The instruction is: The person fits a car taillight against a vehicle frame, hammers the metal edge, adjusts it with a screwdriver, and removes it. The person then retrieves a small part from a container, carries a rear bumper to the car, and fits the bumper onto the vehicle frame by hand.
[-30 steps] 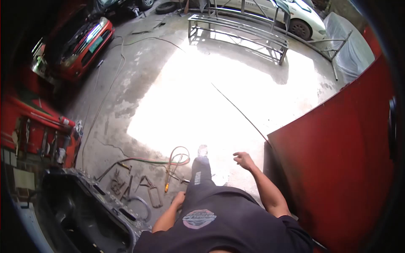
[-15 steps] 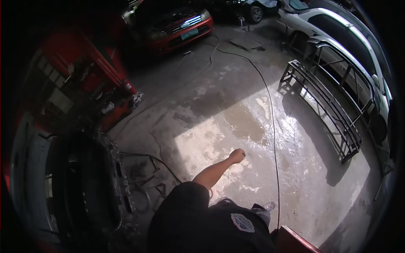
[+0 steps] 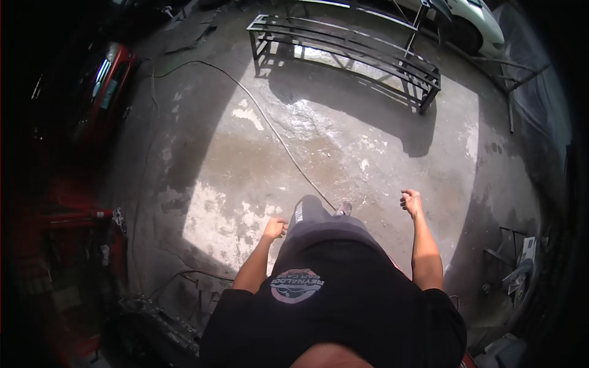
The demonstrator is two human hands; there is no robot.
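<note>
My left hand (image 3: 276,228) hangs beside my left thigh, its fingers loosely bent and apart, with nothing in it. Out to the other side, my right hand (image 3: 411,201) is held away from my body above the floor. Its fingers are slightly curled with gaps between them, and it is empty too. Neither hand touches any object. Between them are my dark trousers (image 3: 325,219) and one shoe (image 3: 345,208). A thin hose (image 3: 279,138) runs along the concrete floor (image 3: 227,150) to near that shoe.
A black metal frame rack (image 3: 343,43) stands ahead across the floor. Behind it is a white car (image 3: 485,24), with clear plastic sheeting (image 3: 540,92) at right. A red car (image 3: 113,76) and red equipment (image 3: 70,221) are at left. Assorted parts (image 3: 521,270) lie at right.
My view has turned right, so the rack now lies straight ahead and the red car at far left. My right hand has come into view; my left hand has moved back beside my thigh.
</note>
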